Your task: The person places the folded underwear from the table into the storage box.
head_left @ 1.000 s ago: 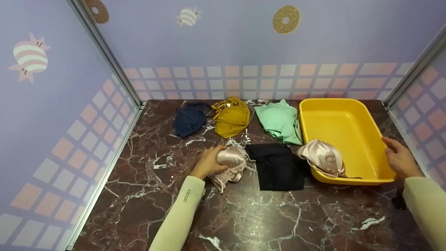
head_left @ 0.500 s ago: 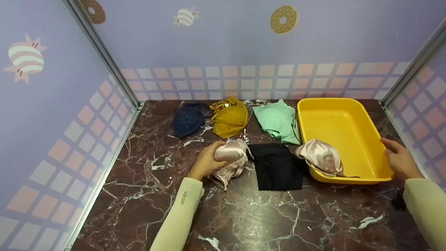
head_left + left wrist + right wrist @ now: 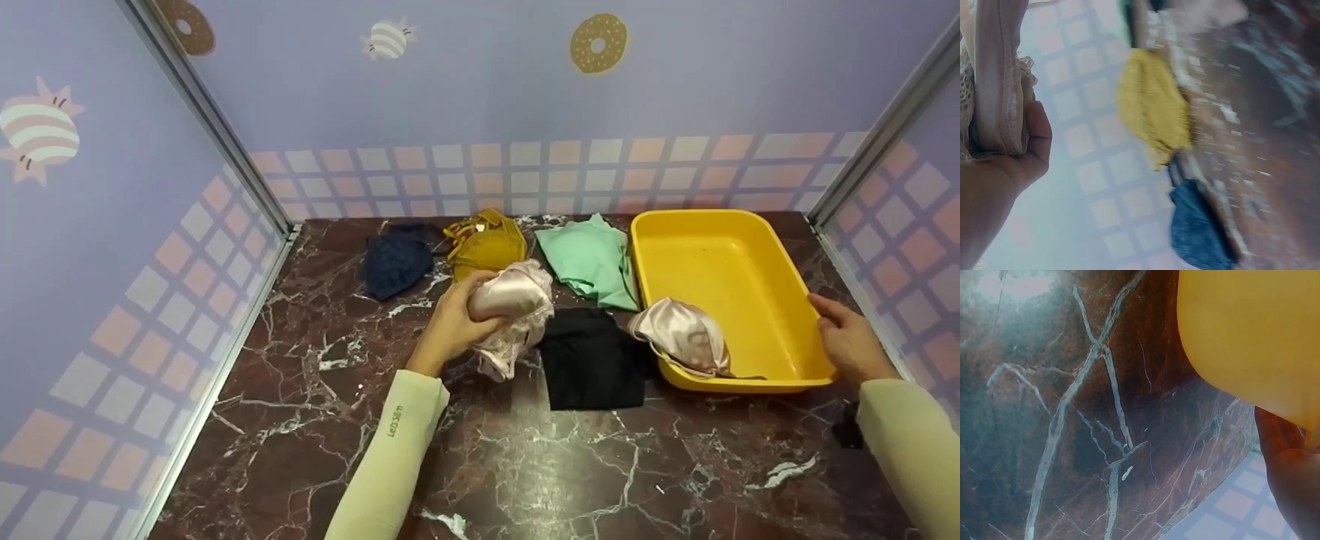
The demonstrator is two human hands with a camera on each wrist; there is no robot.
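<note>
Booth-like, with candy-print walls (image 3: 487, 97)

A dark red-brown marbled tabletop (image 3: 300, 465) is veined in white. Along its far side, left to right, are laid a navy bra (image 3: 397, 264), a mustard bra (image 3: 487, 246), a mint-green garment (image 3: 589, 259) and a yellow tray (image 3: 727, 285); nearer, what seems a folded black garment (image 3: 592, 364) is spread.

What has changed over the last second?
The left hand has moved the satin bra away from the person and slightly right, apparently lifting it; it now partly covers the mustard bra in the head view. Nothing newly gripped or released. Unchanged: the right hand holding the yellow tray, the other satin piece over its near-left corner, and the navy, mint and black items.
</note>
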